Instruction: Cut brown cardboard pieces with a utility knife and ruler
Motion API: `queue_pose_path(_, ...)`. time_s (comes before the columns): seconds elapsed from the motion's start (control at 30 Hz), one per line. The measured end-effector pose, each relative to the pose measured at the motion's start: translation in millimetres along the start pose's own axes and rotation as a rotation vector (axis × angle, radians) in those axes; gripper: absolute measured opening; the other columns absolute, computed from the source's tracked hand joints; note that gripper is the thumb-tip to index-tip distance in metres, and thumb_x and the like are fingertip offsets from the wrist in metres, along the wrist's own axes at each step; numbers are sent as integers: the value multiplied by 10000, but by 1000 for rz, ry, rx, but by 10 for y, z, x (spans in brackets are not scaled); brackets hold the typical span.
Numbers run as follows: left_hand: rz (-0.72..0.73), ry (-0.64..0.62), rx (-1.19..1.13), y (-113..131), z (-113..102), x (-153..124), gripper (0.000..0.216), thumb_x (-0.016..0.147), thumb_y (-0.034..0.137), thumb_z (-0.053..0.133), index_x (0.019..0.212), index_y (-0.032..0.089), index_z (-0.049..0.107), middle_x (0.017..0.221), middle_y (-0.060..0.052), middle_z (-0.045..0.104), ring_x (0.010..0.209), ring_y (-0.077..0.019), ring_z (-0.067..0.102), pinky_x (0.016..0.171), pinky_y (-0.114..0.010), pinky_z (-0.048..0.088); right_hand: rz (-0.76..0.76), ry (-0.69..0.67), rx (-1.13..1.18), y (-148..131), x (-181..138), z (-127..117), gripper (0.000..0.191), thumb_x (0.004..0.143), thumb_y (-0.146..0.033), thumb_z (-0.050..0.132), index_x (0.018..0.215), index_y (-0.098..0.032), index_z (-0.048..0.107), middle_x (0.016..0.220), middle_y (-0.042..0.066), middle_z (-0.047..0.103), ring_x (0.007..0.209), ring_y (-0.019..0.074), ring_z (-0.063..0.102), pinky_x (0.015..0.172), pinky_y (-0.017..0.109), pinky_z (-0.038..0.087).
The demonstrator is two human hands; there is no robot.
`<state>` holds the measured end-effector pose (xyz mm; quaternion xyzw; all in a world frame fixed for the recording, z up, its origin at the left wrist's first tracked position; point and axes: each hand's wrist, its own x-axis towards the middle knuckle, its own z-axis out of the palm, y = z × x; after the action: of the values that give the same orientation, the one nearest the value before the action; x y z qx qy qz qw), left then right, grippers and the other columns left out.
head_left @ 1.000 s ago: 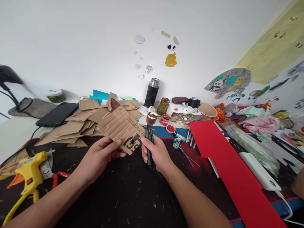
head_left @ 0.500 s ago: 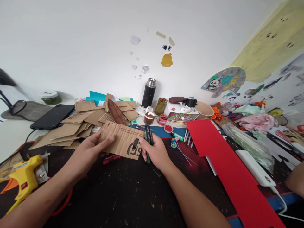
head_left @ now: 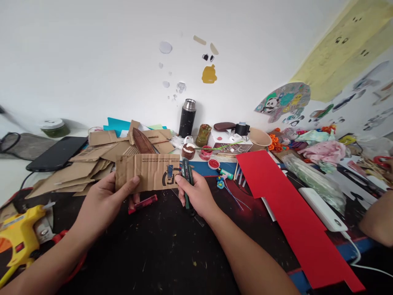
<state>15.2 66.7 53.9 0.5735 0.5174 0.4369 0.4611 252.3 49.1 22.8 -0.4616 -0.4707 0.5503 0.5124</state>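
My left hand (head_left: 102,203) grips a rectangular piece of brown corrugated cardboard (head_left: 144,172) by its left end, thumb on the front, holding it upright above the dark table (head_left: 159,254). The cardboard carries black printed marks near its right end. My right hand (head_left: 196,194) is closed around a green and black utility knife (head_left: 186,177), its upper end beside the cardboard's right edge. A small red object (head_left: 143,203) lies on the table just below the cardboard.
A pile of cardboard scraps (head_left: 89,164) and a black phone (head_left: 55,152) lie at the back left. A yellow glue gun (head_left: 20,235) sits at the left edge. A red sheet (head_left: 285,209), a black flask (head_left: 187,118), small jars and craft clutter fill the right. Another person's arm (head_left: 377,223) shows far right.
The left hand has turned the cardboard from a tilted position to level and upright, and moved it left. The right hand with the knife stayed beside its right edge. The view shifted right.
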Motion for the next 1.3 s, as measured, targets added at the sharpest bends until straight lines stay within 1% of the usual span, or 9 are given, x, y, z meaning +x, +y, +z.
queue_pose_path(0.1, 134, 55, 160, 36, 11, -70, 447, 866, 685, 725, 711, 274, 643, 593, 19, 698, 525, -180, 631, 532, -312, 544, 1, 13, -72, -20, 1, -3, 402, 932, -614, 745, 957, -255, 566, 548, -111, 539, 410, 115, 505, 412, 235, 397)
queue_pose_path(0.2, 239, 81, 257, 0, 22, -146, 429, 899, 661, 693, 711, 277, 670, 613, 23, 721, 540, -179, 652, 552, -303, 550, -1, 27, -114, -34, 0, 2, 425, 930, -645, 737, 960, -255, 570, 527, -109, 538, 411, 117, 492, 421, 237, 392)
queue_pose_path(0.33, 324, 99, 334, -87, 41, -217, 407, 933, 633, 665, 713, 291, 693, 614, 40, 726, 534, -172, 662, 534, -290, 520, 7, 47, -129, -24, 3, 14, 443, 924, -669, 734, 963, -260, 569, 515, -112, 532, 414, 118, 481, 429, 236, 390)
queue_pose_path(0.47, 428, 85, 351, -80, 85, -236, 362, 944, 562, 671, 702, 294, 690, 592, 52, 709, 503, -157, 648, 516, -279, 502, 23, 45, -93, -6, 10, 16, 422, 918, -639, 746, 962, -263, 560, 516, -116, 532, 411, 119, 478, 428, 237, 386)
queue_pose_path(0.67, 378, 95, 296, -30, 135, -241, 358, 955, 554, 670, 714, 291, 698, 608, 47, 724, 518, -162, 663, 536, -277, 531, 31, 22, -66, 15, 6, 17, 366, 912, -563, 765, 969, -262, 565, 515, -118, 535, 409, 117, 473, 424, 234, 382)
queue_pose_path(0.93, 281, 94, 225, 19, 146, -234, 367, 939, 595, 672, 718, 302, 694, 610, 17, 747, 517, -187, 687, 530, -302, 589, 60, 13, -61, 6, 3, 33, 358, 894, -543, 765, 993, -255, 577, 539, -119, 539, 412, 116, 483, 414, 232, 379)
queue_pose_path(1.03, 272, 51, 202, -3, 150, -221, 392, 914, 652, 682, 734, 304, 679, 615, 12, 750, 520, -200, 695, 528, -311, 601, 63, 29, -52, 9, 13, 33, 359, 883, -538, 764, 990, -258, 566, 542, -125, 530, 411, 115, 476, 412, 234, 383)
queue_pose_path(1.17, 182, -15, 164, -43, 139, -188, 497, 848, 773, 709, 773, 282, 705, 667, -19, 789, 565, -228, 739, 542, -322, 624, 42, 54, -93, 20, 23, 25, 362, 878, -536, 765, 986, -260, 558, 545, -130, 519, 410, 116, 480, 411, 236, 385)
queue_pose_path(1.3, 115, -105, 197, -40, 132, -137, 623, 854, 860, 639, 695, 264, 733, 656, -45, 779, 571, -229, 727, 582, -346, 647, 8, 64, -161, 14, 14, 29, 335, 912, -525, 739, 1006, -256, 563, 525, -129, 527, 409, 117, 474, 429, 237, 382)
